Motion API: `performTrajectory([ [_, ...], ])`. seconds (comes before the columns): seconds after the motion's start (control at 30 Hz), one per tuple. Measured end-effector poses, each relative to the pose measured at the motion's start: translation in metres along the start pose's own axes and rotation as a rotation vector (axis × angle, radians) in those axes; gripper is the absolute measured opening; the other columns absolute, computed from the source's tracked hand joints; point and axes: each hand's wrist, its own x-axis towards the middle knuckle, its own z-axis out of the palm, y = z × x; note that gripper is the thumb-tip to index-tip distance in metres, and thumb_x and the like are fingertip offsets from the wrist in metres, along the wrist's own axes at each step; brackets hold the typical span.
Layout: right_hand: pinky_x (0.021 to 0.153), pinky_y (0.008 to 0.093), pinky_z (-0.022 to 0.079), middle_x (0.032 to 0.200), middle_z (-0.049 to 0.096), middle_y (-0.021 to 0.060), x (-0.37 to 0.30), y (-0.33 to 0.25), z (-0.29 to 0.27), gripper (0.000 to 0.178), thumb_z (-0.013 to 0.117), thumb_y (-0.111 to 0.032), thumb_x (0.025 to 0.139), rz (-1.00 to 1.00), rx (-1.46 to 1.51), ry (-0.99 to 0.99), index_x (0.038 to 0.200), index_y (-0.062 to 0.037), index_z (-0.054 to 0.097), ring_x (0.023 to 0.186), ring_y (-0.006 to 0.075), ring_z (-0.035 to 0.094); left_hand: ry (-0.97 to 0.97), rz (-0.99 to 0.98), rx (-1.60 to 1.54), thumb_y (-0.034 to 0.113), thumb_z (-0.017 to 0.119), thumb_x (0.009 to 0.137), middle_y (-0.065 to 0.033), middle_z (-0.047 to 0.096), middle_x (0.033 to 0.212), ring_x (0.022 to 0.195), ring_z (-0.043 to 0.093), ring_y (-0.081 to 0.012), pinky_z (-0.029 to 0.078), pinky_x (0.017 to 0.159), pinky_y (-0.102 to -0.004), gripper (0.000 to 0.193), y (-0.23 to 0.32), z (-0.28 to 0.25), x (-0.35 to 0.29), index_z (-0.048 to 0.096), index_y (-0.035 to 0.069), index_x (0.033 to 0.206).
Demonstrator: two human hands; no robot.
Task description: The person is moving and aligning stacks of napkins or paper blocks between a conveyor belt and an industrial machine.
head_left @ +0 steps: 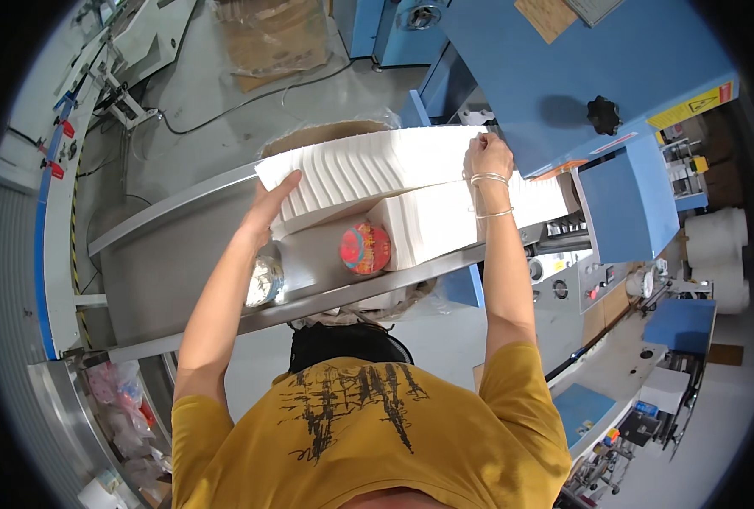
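Two bare hands, both on the same far white row (360, 174). Left hand (267, 205) at the left end: thumb up against the near face, row's end gripped, remaining fingers hidden. Right hand (490, 158) at the right end: narrow, fingers curled over the upper edge; cannot tell pinching from pressing. Two bangles (489, 178) on the right wrist.

Two white rows in total, both made of thin layers, too fine to count. Far one spanning hand to hand along the far side of the metal trough (173, 271), fanned into wavy ridges on its left half, smoother on the right. Near white row (453, 222) alongside, starting farther right and running under the right forearm toward the blue machine (555, 76).

Two round objects in the trough. One red, with coloured print (365, 248), just beside the left end of the near row. One silvery and clear-looking (263, 282), near the left forearm and partly behind it.

Two trough rails: far rail (173, 208), near rail (326, 297). On the machine: one black knob (603, 115), one yellow label (691, 103). On the floor beyond: one brown package (271, 38) in clear plastic. Far right: at least two white rolls (716, 237), stacked.
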Motion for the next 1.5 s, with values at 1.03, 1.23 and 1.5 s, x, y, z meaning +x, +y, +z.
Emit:
performTrajectory([
  [1.03, 0.081, 0.0417, 0.051, 0.102, 0.064, 0.0071, 0.001, 0.001, 0.005, 0.012, 0.061, -0.022, 0.087, -0.118, 0.016, -0.049, 0.09, -0.0154, 0.072, 0.092, 0.0299, 0.065, -0.024, -0.016, 0.03, 0.05, 0.071, 0.08, -0.0151, 0.038, 0.145, 0.134, 0.036, -0.0269, 0.026, 0.111, -0.0376, 0.096, -0.001, -0.009, 0.006, 0.019, 0.004, 0.147],
  [1.23, 0.087, 0.0411, 0.048, 0.107, 0.062, 0.0142, 0.004, 0.017, 0.008, 0.026, 0.059, -0.027, 0.087, -0.284, -0.185, 0.049, 0.088, -0.0045, 0.071, 0.099, 0.0323, 0.058, -0.051, -0.016, 0.112, 0.051, 0.07, 0.079, -0.0142, 0.035, 0.147, 0.137, 0.031, -0.0268, 0.022, 0.112, -0.0364, 0.099, 0.013, 0.008, 0.007, 0.018, 0.003, 0.148],
  [1.5, 0.108, 0.0462, 0.023, 0.149, 0.036, 0.0132, -0.002, -0.008, 0.024, 0.069, 0.044, -0.062, 0.089, -0.267, -0.201, -0.324, 0.113, -0.0027, 0.068, 0.14, 0.0347, 0.022, -0.223, -0.068, -0.039, 0.046, 0.06, 0.09, -0.0104, 0.04, 0.145, 0.132, 0.041, -0.025, 0.034, 0.106, -0.0361, 0.077, -0.023, -0.035, 0.035, 0.028, 0.003, 0.146],
])
